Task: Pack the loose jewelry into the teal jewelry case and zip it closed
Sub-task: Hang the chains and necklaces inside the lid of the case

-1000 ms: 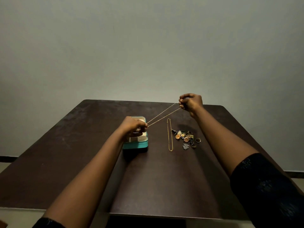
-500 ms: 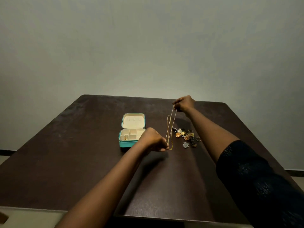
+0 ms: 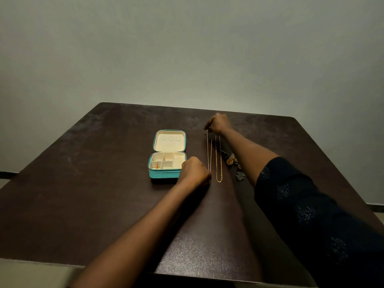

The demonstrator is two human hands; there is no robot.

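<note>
Gold and thin, the chain (image 3: pixel 209 152) is stretched between my left grip (image 3: pixel 194 171), curled tight and pinching its near end just right of the open teal jewelry case (image 3: pixel 164 175) on the desk (image 3: pixel 99 183), and my right grip (image 3: pixel 218 123), pinching its far end, with a thicker chain (image 3: pixel 218 163) lying just beside it.

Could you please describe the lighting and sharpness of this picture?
Head view: dim overall; the table shows a grainy sheen near its front; the left hand throws a soft shadow toward the camera; the thin chain it pinches looks faint; the small trinkets are blurred.
</note>
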